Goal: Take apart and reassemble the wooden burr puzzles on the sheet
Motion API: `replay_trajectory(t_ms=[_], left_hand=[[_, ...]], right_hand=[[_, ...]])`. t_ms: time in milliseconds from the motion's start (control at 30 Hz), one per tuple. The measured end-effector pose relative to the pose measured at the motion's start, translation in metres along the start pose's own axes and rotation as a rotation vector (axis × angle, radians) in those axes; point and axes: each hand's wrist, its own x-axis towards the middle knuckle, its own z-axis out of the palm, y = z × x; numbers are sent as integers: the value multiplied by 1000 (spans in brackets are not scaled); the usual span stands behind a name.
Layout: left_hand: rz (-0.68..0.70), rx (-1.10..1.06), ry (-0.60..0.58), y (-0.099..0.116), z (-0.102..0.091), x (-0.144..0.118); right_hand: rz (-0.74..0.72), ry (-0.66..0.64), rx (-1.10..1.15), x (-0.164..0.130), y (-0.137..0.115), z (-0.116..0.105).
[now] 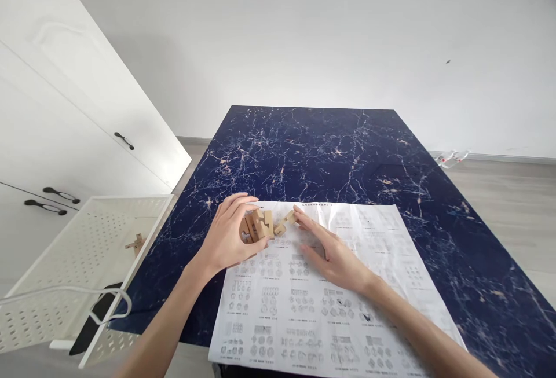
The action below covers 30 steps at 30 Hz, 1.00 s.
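My left hand (pixel 229 233) curves around a group of notched wooden puzzle pieces (pixel 262 224), fingers behind and thumb in front. These pieces stand close together near the top left of a printed instruction sheet (pixel 313 320). Just to their right a small wooden piece (pixel 279 230) lies on the paper. Another short wooden piece (pixel 289 216) is at the fingertips of my right hand (pixel 332 250), which touch its right end. The right fingers are stretched out and the thumb is apart from them. Part of the group is hidden behind my left hand.
The sheet covers the near part of a dark blue marbled table (pixel 304 152). On the left is a white perforated basket (pixel 56 256) with a wooden piece (pixel 136 244) in it. A white cabinet (pixel 78 94) stands behind the basket, and a pale wall (pixel 304 30) rises beyond the table.
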Motion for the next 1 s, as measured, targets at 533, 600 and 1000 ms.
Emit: replay_trajectory(t_ms=[533, 600, 1000], left_hand=[[-40, -58, -137, -7, 1, -5], [-56, -65, -142, -8, 3, -6], [-91, -14, -30, -8, 20, -9]], right_hand=[[-105, 42, -312, 2, 0, 21], [-71, 151, -309, 2, -2, 21], [-154, 13, -257, 0, -11, 14]])
